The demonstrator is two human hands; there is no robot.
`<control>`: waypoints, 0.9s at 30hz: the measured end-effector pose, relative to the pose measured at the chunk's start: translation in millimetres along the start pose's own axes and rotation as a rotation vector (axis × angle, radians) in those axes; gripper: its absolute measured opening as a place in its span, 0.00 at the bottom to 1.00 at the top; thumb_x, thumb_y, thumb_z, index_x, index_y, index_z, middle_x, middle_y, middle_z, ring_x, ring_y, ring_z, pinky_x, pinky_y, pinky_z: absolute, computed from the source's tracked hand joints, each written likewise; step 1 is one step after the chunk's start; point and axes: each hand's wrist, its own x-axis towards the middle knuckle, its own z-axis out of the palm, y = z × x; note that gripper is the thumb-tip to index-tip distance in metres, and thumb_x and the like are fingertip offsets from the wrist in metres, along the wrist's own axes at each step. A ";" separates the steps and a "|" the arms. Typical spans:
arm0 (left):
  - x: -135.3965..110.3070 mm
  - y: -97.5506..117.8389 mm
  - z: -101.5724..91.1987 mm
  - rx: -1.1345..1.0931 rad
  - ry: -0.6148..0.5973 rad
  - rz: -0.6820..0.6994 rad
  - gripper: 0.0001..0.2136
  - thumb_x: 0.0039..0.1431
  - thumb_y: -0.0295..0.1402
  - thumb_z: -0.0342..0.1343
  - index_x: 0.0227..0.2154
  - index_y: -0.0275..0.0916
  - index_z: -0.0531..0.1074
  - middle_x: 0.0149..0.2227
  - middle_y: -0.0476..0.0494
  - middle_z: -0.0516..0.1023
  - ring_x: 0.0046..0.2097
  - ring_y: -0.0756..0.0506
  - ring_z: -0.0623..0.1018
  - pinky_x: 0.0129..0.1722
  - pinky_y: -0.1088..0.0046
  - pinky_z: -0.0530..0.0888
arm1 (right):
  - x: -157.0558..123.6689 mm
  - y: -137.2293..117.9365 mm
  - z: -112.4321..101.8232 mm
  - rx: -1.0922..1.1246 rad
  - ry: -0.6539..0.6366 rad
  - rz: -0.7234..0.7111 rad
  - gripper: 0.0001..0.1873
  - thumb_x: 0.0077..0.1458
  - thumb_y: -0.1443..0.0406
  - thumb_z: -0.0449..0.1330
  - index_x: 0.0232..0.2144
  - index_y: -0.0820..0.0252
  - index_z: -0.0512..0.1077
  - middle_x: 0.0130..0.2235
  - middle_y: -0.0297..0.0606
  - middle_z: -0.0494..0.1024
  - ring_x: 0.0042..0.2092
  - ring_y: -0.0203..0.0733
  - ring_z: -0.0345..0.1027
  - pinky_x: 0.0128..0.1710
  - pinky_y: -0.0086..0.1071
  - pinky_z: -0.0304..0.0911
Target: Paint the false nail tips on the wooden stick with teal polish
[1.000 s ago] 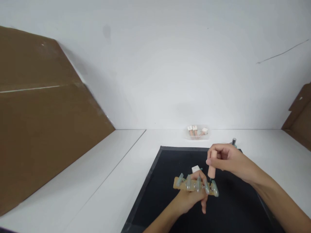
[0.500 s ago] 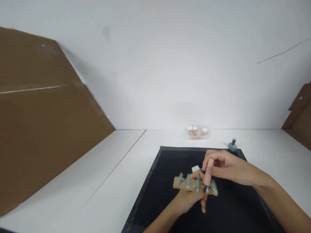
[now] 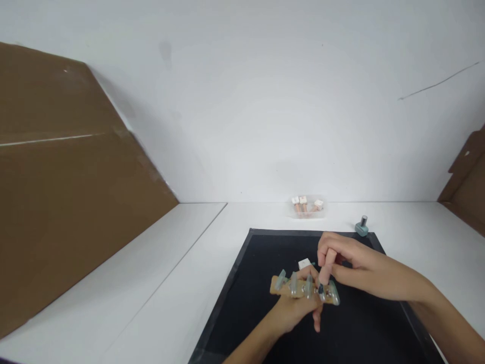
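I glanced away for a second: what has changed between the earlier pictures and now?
The right hand has moved slightly left and down, bringing the pink-handled brush to the second nail tip from the right. Neither hand took or released anything. The left hand and the tan strip it holds stayed put.

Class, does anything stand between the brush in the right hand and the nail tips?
Nothing visible does. The brush in the right hand has its dark end at the second nail tip from the right; the left hand is beneath the strip, not between them.
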 end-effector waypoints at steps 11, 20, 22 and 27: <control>-2.9 -10.0 -9.4 -0.030 -0.042 0.012 0.16 0.44 0.37 0.63 0.28 0.38 0.60 0.14 0.58 0.66 0.14 0.56 0.64 0.13 0.82 0.67 | 4.9 4.7 -0.4 0.188 0.079 0.037 0.02 0.57 0.68 0.53 0.35 0.57 0.64 0.30 0.33 0.74 0.32 0.37 0.65 0.31 0.29 0.59; -1.8 -4.5 -5.7 -0.030 -0.013 0.006 0.16 0.43 0.37 0.64 0.26 0.37 0.61 0.14 0.57 0.67 0.14 0.56 0.65 0.13 0.83 0.67 | 5.6 7.2 -2.7 0.100 0.031 0.001 0.06 0.57 0.63 0.54 0.33 0.58 0.68 0.34 0.38 0.71 0.36 0.40 0.63 0.33 0.32 0.61; -0.8 -4.0 -4.4 -0.042 -0.008 0.004 0.17 0.42 0.37 0.64 0.27 0.37 0.61 0.14 0.57 0.67 0.14 0.56 0.65 0.12 0.83 0.67 | 6.3 7.7 -1.9 0.089 0.007 0.001 0.06 0.57 0.63 0.54 0.32 0.58 0.68 0.33 0.37 0.70 0.34 0.39 0.62 0.32 0.31 0.60; 0.8 -5.1 -3.9 -0.054 -0.016 0.015 0.15 0.43 0.35 0.64 0.26 0.37 0.61 0.14 0.57 0.68 0.14 0.56 0.65 0.13 0.83 0.68 | 7.3 10.1 -0.2 0.019 0.015 -0.008 0.05 0.58 0.64 0.53 0.32 0.58 0.69 0.32 0.35 0.67 0.31 0.37 0.59 0.29 0.29 0.58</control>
